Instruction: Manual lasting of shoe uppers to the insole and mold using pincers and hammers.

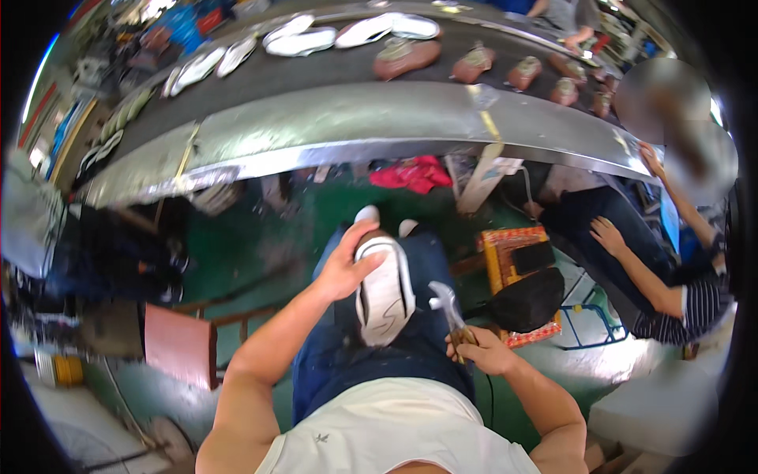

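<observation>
My left hand (353, 262) is closed round one end of a shoe (384, 304), which lies over my lap with its pale sole turned up. A dark and white edge runs along the shoe's side. To its right, my right hand (481, 350) grips a hammer (447, 302) by its brownish handle. The bright metal head points up and toward the shoe, with a gap between them. My fingers partly hide the handle.
Ahead runs a dark conveyor belt (316, 73) with a metal edge, carrying white shoes (300, 41) and brown shoes (406, 58). At right, a black bag (527, 300) rests by an orange-patterned stool (505, 245); a person (659, 292) sits beyond. A pink-brown seat (180, 345) stands left.
</observation>
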